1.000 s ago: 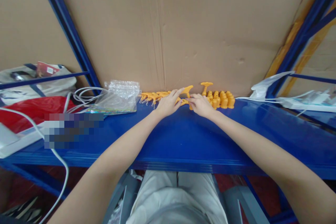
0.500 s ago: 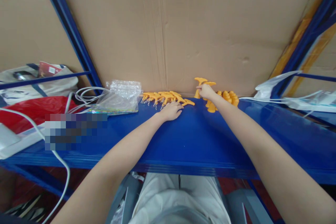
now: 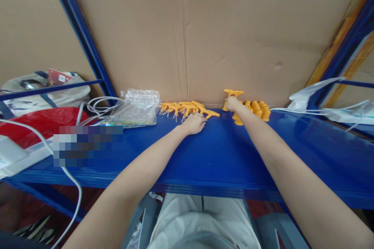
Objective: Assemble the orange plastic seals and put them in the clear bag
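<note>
Yellow-orange corkscrews with T-shaped handles and metal spirals (image 3: 175,106) lie in a row against the cardboard. My left hand (image 3: 194,123) is at the right end of that row, its fingers curled together on the nearest corkscrew (image 3: 212,114); its spiral is hidden. Farther right, my right hand (image 3: 233,103) is closed just below an upright T-shaped yellow handle (image 3: 233,93), and the hand covers most of what it grips. Several yellow bell-shaped sleeves (image 3: 257,109) stand packed together beside my right wrist, partly behind the forearm.
A blue shelf top (image 3: 210,155) carries everything, backed by a tall cardboard sheet (image 3: 233,35). Clear plastic bags (image 3: 138,109), white cables (image 3: 102,103) and a red bag (image 3: 49,122) lie left. A white plastic bag (image 3: 309,95) and more cables are on the right.
My right hand has lowered slightly, and the two T-shaped tops beside it now show as one. My left fingers have drawn together at the corkscrew. The view has shifted slightly.
</note>
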Tool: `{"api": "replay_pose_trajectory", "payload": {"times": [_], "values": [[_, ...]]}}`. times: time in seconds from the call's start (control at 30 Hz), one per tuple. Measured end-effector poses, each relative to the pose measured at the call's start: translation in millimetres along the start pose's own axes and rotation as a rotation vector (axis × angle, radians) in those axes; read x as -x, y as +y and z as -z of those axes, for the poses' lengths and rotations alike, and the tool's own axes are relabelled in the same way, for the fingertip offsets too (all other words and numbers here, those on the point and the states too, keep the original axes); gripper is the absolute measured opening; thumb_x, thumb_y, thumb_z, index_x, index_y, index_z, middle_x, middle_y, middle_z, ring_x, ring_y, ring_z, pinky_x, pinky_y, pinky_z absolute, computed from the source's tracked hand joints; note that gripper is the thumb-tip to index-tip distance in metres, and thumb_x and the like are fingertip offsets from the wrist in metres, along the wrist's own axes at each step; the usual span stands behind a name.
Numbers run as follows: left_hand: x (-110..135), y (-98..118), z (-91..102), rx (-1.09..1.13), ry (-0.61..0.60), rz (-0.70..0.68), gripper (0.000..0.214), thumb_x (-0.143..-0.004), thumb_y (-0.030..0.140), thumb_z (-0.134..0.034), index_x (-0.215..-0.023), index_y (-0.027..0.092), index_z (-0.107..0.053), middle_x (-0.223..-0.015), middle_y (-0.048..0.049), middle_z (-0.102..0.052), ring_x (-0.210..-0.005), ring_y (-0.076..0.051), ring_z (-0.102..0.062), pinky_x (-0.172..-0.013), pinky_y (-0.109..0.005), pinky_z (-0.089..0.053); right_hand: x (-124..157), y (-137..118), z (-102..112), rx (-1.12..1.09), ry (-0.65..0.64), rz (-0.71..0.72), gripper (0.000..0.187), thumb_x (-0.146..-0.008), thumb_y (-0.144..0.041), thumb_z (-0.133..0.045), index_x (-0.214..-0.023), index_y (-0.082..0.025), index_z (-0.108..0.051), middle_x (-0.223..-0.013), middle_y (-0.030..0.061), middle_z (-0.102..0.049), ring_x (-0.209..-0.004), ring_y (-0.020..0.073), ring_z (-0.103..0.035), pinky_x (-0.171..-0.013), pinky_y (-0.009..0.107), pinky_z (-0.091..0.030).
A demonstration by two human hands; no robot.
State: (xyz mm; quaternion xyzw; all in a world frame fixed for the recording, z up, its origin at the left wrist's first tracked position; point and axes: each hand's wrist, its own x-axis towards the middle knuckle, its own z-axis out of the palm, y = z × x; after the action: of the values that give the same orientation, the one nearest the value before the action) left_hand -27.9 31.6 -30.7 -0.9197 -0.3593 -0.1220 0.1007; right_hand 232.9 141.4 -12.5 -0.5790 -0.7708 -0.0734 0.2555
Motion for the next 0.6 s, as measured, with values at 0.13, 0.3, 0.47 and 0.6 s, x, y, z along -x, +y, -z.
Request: {"api": "replay_pose_trajectory", "payload": {"times": [0.13, 0.3, 0.47, 0.6], "values": [[0.2, 0.8, 1.5, -0.012, 0.007, -0.021, 0.035, -0.094, 0.018, -0.046, -0.115, 0.016, -0.074, -0.112, -0.0131, -0.072, -0.112, -0.028, -0.064, -0.097, -0.043, -0.05, 4.5, -5.8, 5.2, 0.046, -0.079, -0.127, 0.04, -0.077, -0.007, -0.063, -0.116, -0.007, -0.072, -0.104, 0.0279, -0.07, -0.114, 0.0396, -0.065, -0.095, 0.057, -0.052], [-0.4, 3.7, 3.9, -0.03, 0.014, -0.034, 0.033, -0.094, 0.015, -0.047, -0.111, 0.014, -0.076, -0.108, -0.0137, -0.073, -0.109, -0.028, -0.066, -0.096, -0.042, -0.051, 10.1, -12.6, 13.3, 0.106, -0.136, -0.18, 0.042, -0.081, -0.01, -0.062, -0.122, -0.009, -0.071, -0.121, 0.0253, -0.067, -0.122, 0.0368, -0.061, -0.101, 0.051, -0.051], [-1.4, 3.9, 4.0, -0.033, 0.028, -0.083, 0.033, -0.094, 0.014, -0.046, -0.107, 0.013, -0.077, -0.104, -0.0135, -0.074, -0.105, -0.026, -0.068, -0.097, -0.04, -0.051, 11.1, -15.2, 21.5, 0.147, -0.183, -0.187, 0.054, -0.081, -0.008, -0.058, -0.135, -0.008, -0.063, -0.128, 0.0238, -0.066, -0.122, 0.0344, -0.062, -0.104, 0.046, -0.05], [-1.7, 1.6, 2.6, -0.038, 0.037, -0.114, 0.033, -0.094, 0.014, -0.045, -0.102, 0.014, -0.077, -0.102, -0.012, -0.074, -0.102, -0.024, -0.068, -0.095, -0.039, -0.053, 13.9, -17.3, 29.1, 0.175, -0.21, -0.16, 0.058, -0.081, -0.006, -0.054, -0.138, -0.009, -0.061, -0.124, 0.0215, -0.069, -0.121, 0.0323, -0.063, -0.105, 0.045, -0.049]]}}
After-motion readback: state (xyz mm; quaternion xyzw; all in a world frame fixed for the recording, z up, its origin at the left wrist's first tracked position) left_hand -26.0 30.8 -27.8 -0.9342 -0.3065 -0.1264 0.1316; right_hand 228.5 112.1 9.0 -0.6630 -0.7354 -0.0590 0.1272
